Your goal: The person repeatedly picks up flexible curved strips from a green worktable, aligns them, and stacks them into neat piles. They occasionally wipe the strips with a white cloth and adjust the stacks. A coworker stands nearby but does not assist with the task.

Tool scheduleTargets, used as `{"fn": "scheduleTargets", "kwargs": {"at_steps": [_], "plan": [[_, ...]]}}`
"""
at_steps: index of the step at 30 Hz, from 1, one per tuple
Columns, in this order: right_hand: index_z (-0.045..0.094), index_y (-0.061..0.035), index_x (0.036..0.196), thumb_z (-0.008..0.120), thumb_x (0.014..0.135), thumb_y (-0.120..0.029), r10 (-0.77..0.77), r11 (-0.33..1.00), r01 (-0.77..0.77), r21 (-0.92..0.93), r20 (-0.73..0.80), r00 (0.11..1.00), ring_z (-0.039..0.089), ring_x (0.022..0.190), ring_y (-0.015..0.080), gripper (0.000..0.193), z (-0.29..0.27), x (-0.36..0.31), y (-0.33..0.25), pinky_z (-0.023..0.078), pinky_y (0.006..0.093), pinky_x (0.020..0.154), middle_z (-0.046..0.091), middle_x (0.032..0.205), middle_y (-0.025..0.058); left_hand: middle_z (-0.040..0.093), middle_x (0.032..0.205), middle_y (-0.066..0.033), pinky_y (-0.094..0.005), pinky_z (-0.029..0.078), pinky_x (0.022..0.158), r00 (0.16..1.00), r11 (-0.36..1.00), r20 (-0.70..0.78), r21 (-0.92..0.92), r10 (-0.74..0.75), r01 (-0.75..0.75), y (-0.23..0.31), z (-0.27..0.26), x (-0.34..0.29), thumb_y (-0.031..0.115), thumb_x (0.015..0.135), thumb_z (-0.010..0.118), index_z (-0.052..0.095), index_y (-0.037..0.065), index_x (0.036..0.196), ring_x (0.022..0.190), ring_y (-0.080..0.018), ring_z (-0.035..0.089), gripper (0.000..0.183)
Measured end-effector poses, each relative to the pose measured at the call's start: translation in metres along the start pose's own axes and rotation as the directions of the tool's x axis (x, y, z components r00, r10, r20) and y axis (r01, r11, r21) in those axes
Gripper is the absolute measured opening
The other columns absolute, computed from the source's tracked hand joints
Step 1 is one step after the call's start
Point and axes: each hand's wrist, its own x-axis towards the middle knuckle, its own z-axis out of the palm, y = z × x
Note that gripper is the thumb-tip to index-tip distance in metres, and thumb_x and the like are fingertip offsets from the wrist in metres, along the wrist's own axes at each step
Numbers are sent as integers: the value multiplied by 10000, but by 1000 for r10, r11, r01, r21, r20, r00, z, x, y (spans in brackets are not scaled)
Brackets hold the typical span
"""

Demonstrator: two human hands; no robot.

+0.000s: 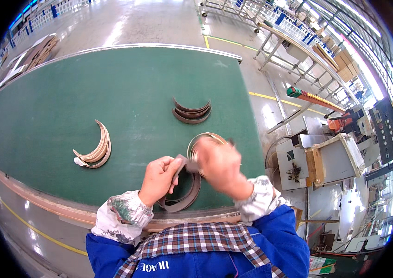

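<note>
My left hand is closed, pinching the end of a brown curved strip between thumb and fingers. More of the brown curved strips lie bent in an arc just below, at the near edge of the green table. My right hand is smeared by motion beside the strip's end, and its grip is hidden. Partly under it sits a coil of pale strip. Farther off lies a nested stack of dark brown curved strips. A bundle of pale curved strips with a white wrapped end rests to the left.
The green table has a metal edge on its far side and a wooden near edge. Machinery with a control panel stands at the right. Beyond are a long metal-framed bench and a stack of flat boards.
</note>
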Motion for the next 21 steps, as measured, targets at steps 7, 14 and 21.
{"fn": "scheduleTargets", "kwargs": {"at_steps": [7, 14, 21], "plan": [[516, -54, 1033, 570, 838, -132, -75, 996, 78, 46, -62, 995, 552, 734, 242, 217, 122, 70, 115, 415, 359, 681, 571, 777, 87, 511, 527, 13, -193, 327, 364, 990, 989, 101, 120, -94, 81, 6, 1, -1, 272, 923, 523, 596, 27, 842, 374, -41, 417, 267], [521, -88, 995, 556, 826, -155, -146, 983, 140, -123, -47, 988, 567, 751, 180, 185, 246, 87, 140, 416, 331, 670, 567, 751, 37, 513, 530, 9, -195, 333, 376, 989, 980, 111, 182, -101, 80, 3, -1, 6, 275, 916, 533, 606, 13, 834, 388, -44, 431, 284], [451, -76, 1091, 473, 905, -214, 195, 943, -270, 192, 338, 921, 621, 670, 345, 233, 239, 51, 106, 473, 472, 576, 624, 709, 125, 518, 532, 5, -198, 336, 377, 994, 987, 63, 139, -88, 79, 1, -7, 6, 261, 920, 527, 604, 9, 832, 388, -47, 435, 278]]}}
